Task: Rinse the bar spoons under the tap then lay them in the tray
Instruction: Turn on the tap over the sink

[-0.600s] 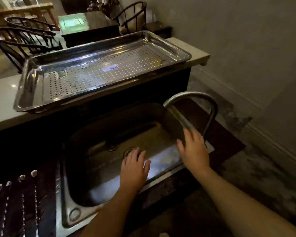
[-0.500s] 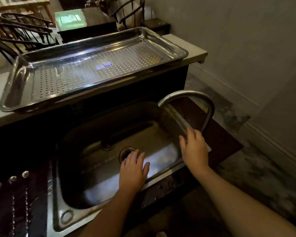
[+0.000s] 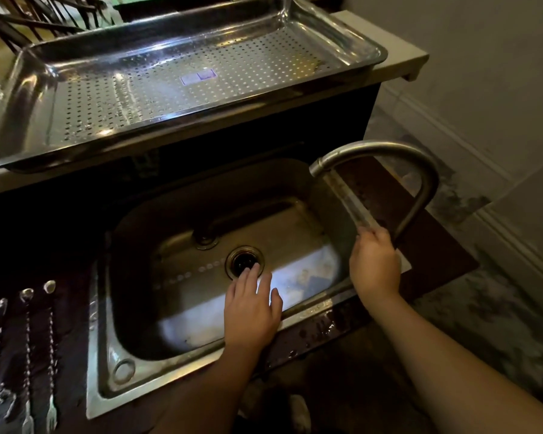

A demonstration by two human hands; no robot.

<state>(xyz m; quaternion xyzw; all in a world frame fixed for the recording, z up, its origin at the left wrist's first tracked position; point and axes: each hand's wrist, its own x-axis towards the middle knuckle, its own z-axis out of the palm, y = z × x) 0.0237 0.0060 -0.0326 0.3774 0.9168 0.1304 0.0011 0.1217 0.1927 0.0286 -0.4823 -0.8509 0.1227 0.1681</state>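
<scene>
Our right hand (image 3: 375,264) has closed in on the tap (image 3: 420,186) base, fingers curled there, so water comes next. Our left hand (image 3: 251,305) hovers open over the sink (image 3: 107,371); bar spoons (image 3: 27,339) wait left, tray (image 3: 342,29) bare.

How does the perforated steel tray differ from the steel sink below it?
The shallow perforated steel tray sits up on the pale counter, while the deep steel sink is sunk into the dark worktop. The tray's floor is dotted with small holes all over; the sink has a single round drain. Both are shiny metal, rectangular, and hold no spoons.
</scene>
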